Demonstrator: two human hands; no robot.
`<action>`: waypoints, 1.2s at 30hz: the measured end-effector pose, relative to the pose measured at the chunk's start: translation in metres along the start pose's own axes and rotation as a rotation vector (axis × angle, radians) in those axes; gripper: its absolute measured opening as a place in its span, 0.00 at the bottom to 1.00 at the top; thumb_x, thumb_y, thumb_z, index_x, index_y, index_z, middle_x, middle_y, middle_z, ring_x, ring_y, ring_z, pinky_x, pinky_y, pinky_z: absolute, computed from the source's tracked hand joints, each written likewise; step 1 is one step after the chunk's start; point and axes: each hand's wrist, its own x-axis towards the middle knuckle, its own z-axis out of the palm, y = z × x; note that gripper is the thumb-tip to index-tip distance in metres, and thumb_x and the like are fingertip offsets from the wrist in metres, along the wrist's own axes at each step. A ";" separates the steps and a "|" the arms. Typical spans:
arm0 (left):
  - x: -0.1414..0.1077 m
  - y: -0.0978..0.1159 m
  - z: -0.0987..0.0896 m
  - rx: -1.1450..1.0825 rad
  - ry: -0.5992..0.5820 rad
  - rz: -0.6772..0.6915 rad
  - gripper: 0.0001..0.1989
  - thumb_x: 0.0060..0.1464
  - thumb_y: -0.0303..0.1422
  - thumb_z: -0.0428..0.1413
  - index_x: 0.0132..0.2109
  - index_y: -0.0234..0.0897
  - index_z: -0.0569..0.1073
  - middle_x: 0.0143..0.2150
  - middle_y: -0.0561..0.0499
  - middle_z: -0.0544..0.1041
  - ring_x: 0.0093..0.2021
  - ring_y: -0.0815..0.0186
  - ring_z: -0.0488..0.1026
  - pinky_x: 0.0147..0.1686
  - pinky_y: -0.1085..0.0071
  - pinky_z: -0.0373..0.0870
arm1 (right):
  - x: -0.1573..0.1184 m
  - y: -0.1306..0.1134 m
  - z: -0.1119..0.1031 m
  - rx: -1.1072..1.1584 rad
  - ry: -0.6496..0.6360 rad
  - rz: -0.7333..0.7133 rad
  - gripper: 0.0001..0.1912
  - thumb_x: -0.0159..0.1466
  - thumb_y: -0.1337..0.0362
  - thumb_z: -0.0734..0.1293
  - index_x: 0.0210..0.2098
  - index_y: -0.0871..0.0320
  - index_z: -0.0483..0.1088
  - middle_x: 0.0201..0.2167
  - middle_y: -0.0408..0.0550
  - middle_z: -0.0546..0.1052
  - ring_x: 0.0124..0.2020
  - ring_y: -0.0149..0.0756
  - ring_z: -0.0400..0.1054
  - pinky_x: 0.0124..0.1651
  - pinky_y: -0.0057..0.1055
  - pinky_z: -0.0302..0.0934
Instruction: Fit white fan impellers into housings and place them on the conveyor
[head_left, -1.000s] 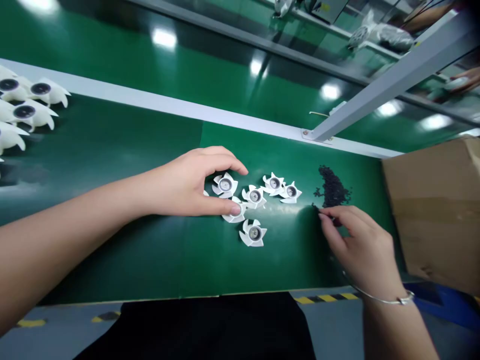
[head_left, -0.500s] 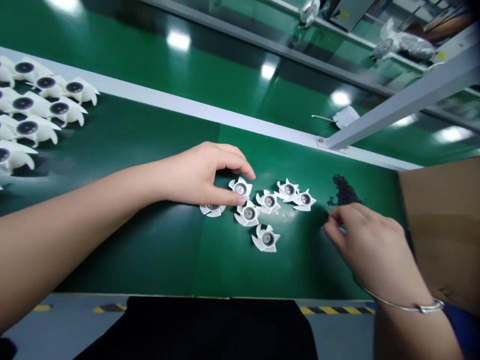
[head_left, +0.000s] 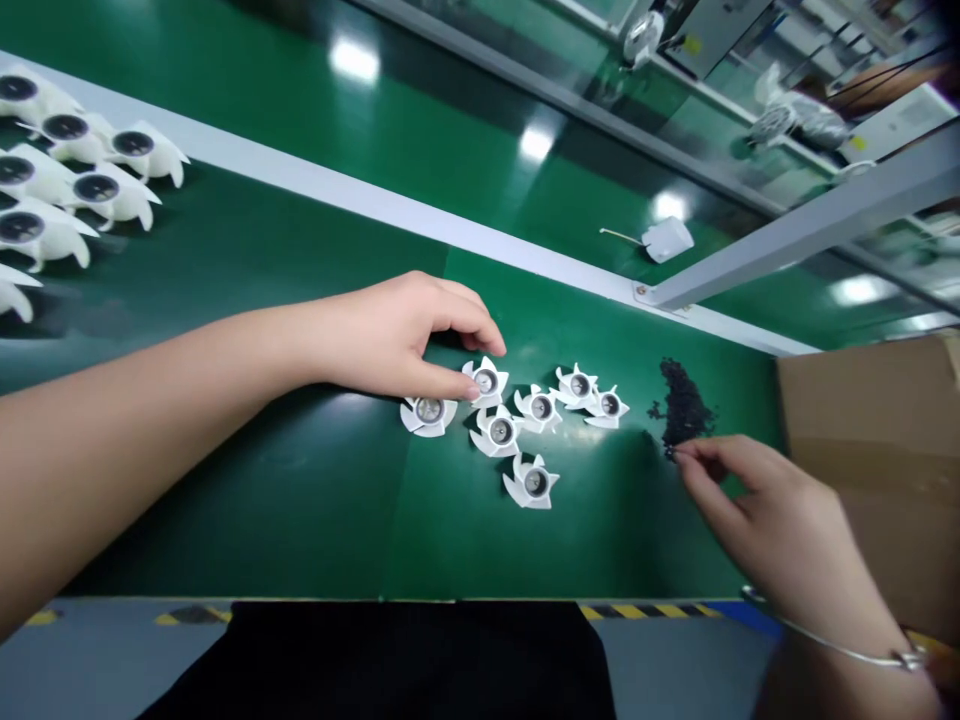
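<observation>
My left hand (head_left: 409,330) hovers with thumb and fingers apart around a small white fan wheel (head_left: 487,381). Its thumb tip overlaps that wheel's left edge; whether it presses on it, I cannot tell. Beside and below lie several more white fan wheels, one (head_left: 429,412) under the thumb's side and another (head_left: 501,431) just below. At the right, thumb and index finger of my right hand (head_left: 765,510) are pinched together on a tiny black part (head_left: 670,453), at the near end of a heap of small black parts (head_left: 684,400).
Larger white fan wheels (head_left: 101,190) stand in rows at the far left. A cardboard box (head_left: 870,420) borders the right side. A pale rail (head_left: 337,200) crosses behind, with a slanted post (head_left: 765,245) at the right. Beyond it lies a white part with a wire (head_left: 667,240).
My right hand has moved right and slightly nearer me, its pinch now at the heap's near end. My left hand stays by the same fan wheel. The view has shifted a little.
</observation>
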 end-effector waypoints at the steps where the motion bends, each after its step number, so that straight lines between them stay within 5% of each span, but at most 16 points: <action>1: 0.001 0.000 0.000 0.003 0.000 -0.004 0.18 0.53 0.40 0.62 0.51 0.45 0.77 0.49 0.49 0.78 0.48 0.63 0.75 0.46 0.69 0.71 | -0.009 -0.003 0.005 0.037 0.020 0.018 0.06 0.67 0.60 0.65 0.37 0.54 0.72 0.34 0.47 0.78 0.31 0.40 0.73 0.32 0.34 0.64; 9: 0.003 0.003 0.000 0.029 -0.025 -0.033 0.18 0.56 0.43 0.60 0.52 0.44 0.77 0.51 0.52 0.77 0.47 0.63 0.74 0.48 0.66 0.71 | -0.048 -0.023 0.054 0.064 0.237 0.186 0.07 0.68 0.63 0.64 0.41 0.58 0.72 0.31 0.48 0.74 0.32 0.37 0.69 0.36 0.33 0.64; 14: 0.005 0.005 0.000 0.037 -0.026 -0.045 0.18 0.56 0.43 0.60 0.52 0.44 0.77 0.51 0.53 0.78 0.47 0.62 0.72 0.49 0.62 0.71 | -0.046 -0.004 0.052 0.328 0.375 0.429 0.10 0.67 0.58 0.66 0.40 0.58 0.74 0.31 0.47 0.76 0.29 0.35 0.69 0.33 0.31 0.65; 16: 0.005 0.005 0.001 0.043 -0.029 -0.029 0.18 0.56 0.43 0.60 0.52 0.45 0.77 0.51 0.54 0.78 0.46 0.62 0.72 0.48 0.62 0.72 | -0.053 0.002 0.045 0.456 0.339 0.441 0.09 0.66 0.58 0.67 0.39 0.57 0.74 0.33 0.47 0.77 0.32 0.36 0.71 0.35 0.31 0.66; 22: 0.005 0.004 0.002 0.059 -0.035 0.007 0.18 0.56 0.42 0.60 0.52 0.45 0.77 0.51 0.53 0.78 0.46 0.62 0.73 0.48 0.62 0.72 | -0.078 0.002 0.025 0.388 0.138 0.226 0.02 0.66 0.65 0.68 0.38 0.54 0.73 0.37 0.46 0.76 0.38 0.37 0.72 0.40 0.33 0.67; 28: 0.005 0.005 0.001 0.057 -0.043 -0.002 0.17 0.56 0.43 0.60 0.52 0.44 0.77 0.52 0.51 0.78 0.47 0.63 0.74 0.48 0.65 0.72 | -0.077 -0.004 0.017 0.038 0.059 -0.094 0.08 0.69 0.67 0.64 0.46 0.59 0.72 0.41 0.51 0.76 0.40 0.39 0.73 0.45 0.37 0.69; 33: 0.003 0.005 0.000 0.023 -0.036 0.007 0.17 0.56 0.41 0.60 0.51 0.42 0.78 0.51 0.47 0.78 0.49 0.61 0.75 0.50 0.68 0.71 | -0.065 -0.006 0.007 -0.348 -0.011 -0.331 0.14 0.72 0.65 0.57 0.41 0.63 0.72 0.36 0.53 0.76 0.33 0.41 0.71 0.33 0.38 0.65; 36: 0.002 0.004 0.001 0.004 -0.011 0.024 0.15 0.55 0.39 0.61 0.50 0.44 0.79 0.50 0.49 0.78 0.48 0.64 0.76 0.49 0.69 0.71 | -0.044 -0.012 0.003 -0.243 -0.036 -0.302 0.13 0.72 0.63 0.57 0.35 0.60 0.70 0.30 0.48 0.73 0.26 0.35 0.66 0.28 0.34 0.61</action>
